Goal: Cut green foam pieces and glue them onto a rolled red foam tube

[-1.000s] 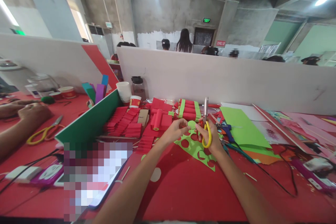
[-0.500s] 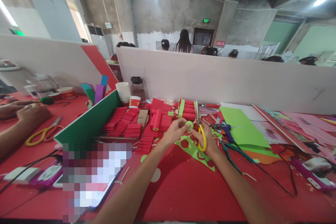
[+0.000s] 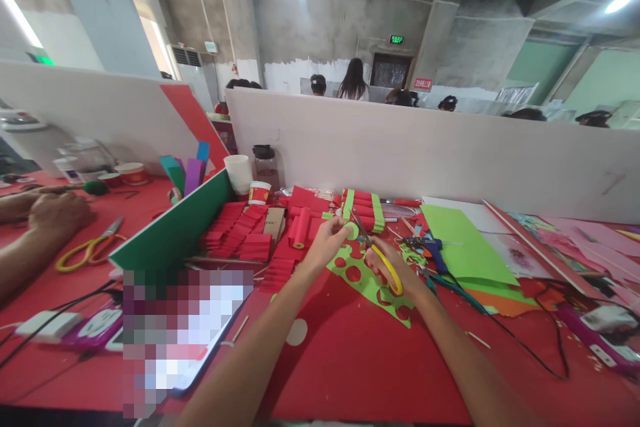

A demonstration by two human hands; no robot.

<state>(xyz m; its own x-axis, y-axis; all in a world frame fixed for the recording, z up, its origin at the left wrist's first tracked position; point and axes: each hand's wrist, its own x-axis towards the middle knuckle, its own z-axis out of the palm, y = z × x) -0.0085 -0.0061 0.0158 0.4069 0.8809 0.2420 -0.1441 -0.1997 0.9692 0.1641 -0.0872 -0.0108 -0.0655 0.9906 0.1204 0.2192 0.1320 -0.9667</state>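
Between the fingertips of my left hand (image 3: 327, 240) is a small light-green paper circle (image 3: 353, 231). My right hand (image 3: 387, 263) is wrapped round yellow-handled scissors (image 3: 387, 268), whose blades point up and left, close to the circle's right side. Below both hands lies a green paper sheet (image 3: 367, 277) with several round holes cut in it. Just behind the hands sits a bundle of red paper rolls (image 3: 363, 207) with green strips across it. A pale paper disc (image 3: 297, 331) rests on the red table beside my left forearm.
Stacks of folded red paper (image 3: 237, 230) lie to the left, by a green divider (image 3: 175, 227). A phone (image 3: 200, 340) is at front left. Pliers (image 3: 457, 293), a glue gun (image 3: 430, 244) and green sheets (image 3: 463, 247) are on the right. A co-worker's hands (image 3: 60, 213) show far left.
The scissors have swung from upright to leaning left, blades brought near the green circle. My left hand has shifted slightly left with the circle, and the two hands are now farther apart.
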